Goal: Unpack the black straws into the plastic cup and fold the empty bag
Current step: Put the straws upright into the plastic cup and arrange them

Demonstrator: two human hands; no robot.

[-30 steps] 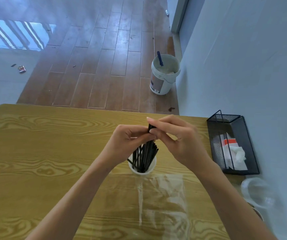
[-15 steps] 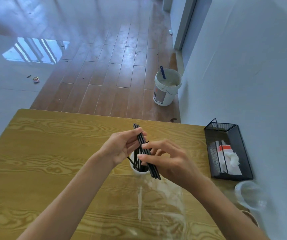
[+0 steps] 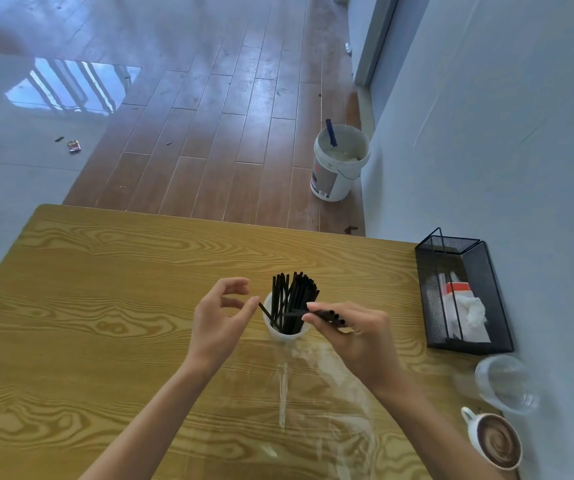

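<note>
A small white plastic cup (image 3: 287, 336) stands on the wooden table (image 3: 105, 306) with several black straws (image 3: 292, 299) upright in it. My right hand (image 3: 354, 337) pinches a few black straws (image 3: 327, 315) that lie almost flat, their far ends across the cup. My left hand (image 3: 219, 320) hovers just left of the cup with its fingers loosely curled and nothing in them; one slanted straw points at its thumb. The clear empty bag (image 3: 316, 403) lies flat on the table in front of the cup, between my forearms.
A black mesh tray (image 3: 500, 306) with white packets sits at the table's right edge by the wall. A clear plastic cup (image 3: 505, 384) and a coffee cup with latte art (image 3: 496, 443) stand near the front right. A white bucket (image 3: 339, 164) is on the floor beyond.
My left hand has let go of the straws and moved left. My right hand has tipped its few straws from steep to nearly flat over the cup. The camera has tilted down.
</note>
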